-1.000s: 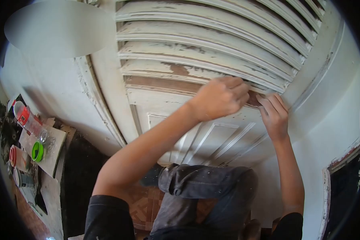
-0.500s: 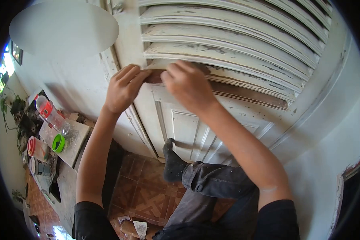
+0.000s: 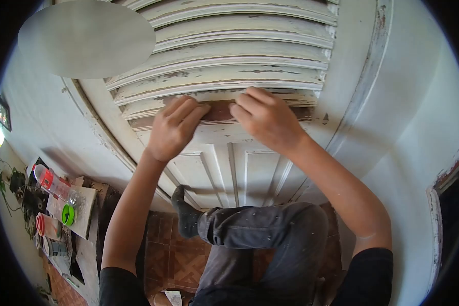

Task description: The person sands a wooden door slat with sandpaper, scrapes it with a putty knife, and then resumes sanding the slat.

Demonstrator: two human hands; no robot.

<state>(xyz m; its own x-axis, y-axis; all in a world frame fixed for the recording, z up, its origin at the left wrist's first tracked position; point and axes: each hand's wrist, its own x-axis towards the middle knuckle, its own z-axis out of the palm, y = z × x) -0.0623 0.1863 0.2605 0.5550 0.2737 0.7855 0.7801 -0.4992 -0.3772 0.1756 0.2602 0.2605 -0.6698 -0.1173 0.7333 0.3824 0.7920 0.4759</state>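
In the head view, a strip of brown sandpaper [image 3: 220, 111] stretches between my two hands along the lowest slat of a white louvred door [image 3: 217, 135]. My left hand [image 3: 174, 128] pinches the strip's left end, fingers curled over it. At the other end, my right hand [image 3: 268, 120] grips it with bent fingers. The slats [image 3: 239, 52] above have chipped white paint with darker patches. Part of the lowest slat is hidden behind my hands and the strip.
To the left, a cluttered bench holds a plastic bottle [image 3: 56, 184], a green lid [image 3: 68, 214], a jar with a red lid [image 3: 47, 225] and a can [image 3: 55, 247]. My socked foot [image 3: 187, 219] rests near the door's lower panels. White walls flank the door.
My view has swung right, so the door sits more centrally. My right hand has moved away from the left along the slat, and more of the strip shows between them.
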